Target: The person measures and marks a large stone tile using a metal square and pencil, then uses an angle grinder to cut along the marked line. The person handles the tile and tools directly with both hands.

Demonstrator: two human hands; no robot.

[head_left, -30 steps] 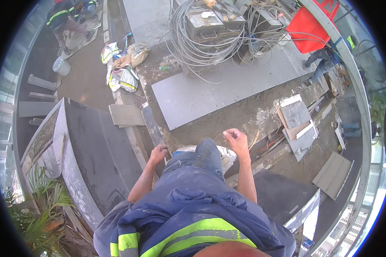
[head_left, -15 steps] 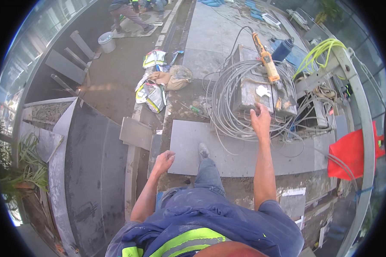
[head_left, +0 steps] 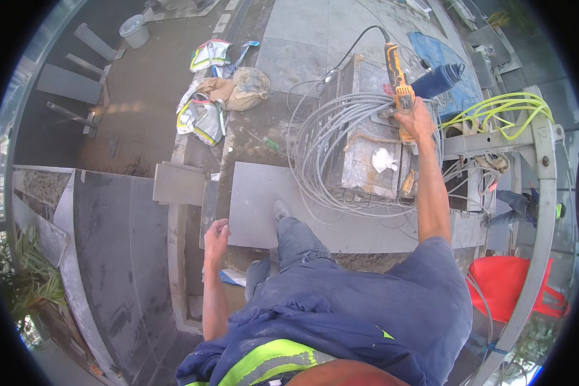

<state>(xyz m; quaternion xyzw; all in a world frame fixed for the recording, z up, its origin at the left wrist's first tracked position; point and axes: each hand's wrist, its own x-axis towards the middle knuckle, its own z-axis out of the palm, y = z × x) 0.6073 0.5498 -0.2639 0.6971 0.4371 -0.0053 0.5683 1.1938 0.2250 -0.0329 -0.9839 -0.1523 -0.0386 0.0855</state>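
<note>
Right hand (head_left: 417,119): my arm is stretched out ahead and my grip is closed around the lower body of the orange power tool (head_left: 397,77), fingers wrapped tight on it.
Orange power tool: it stands nearly upright in my grip, above the top of the grey metal box (head_left: 367,151); a black cable (head_left: 349,50) runs from its far end and curves off to the left.
Left hand (head_left: 216,233): it hangs low at my side with the fingers loosely spread and nothing in them, just at the left edge of the grey slab (head_left: 257,199); I cannot tell whether it touches the slab.
Grey metal box: it sits on the ground ahead of me with a coil of steel wire rope (head_left: 315,145) looped around and over it, and a white crumpled scrap (head_left: 383,159) lies on its top.
Grey slab: it lies flat on the ground in front of my leg, and my shoe (head_left: 281,209) stands on it.
Right of the box: a dark blue bottle (head_left: 439,80) lies just beyond my right hand, and yellow-green hose (head_left: 502,106) loops over a grey metal frame (head_left: 539,193).
Far left ground: torn bags (head_left: 206,109) lie in a heap, with a white bucket (head_left: 134,30) well beyond them.
Lower right: a red plastic chair (head_left: 505,283) stands behind the frame.
</note>
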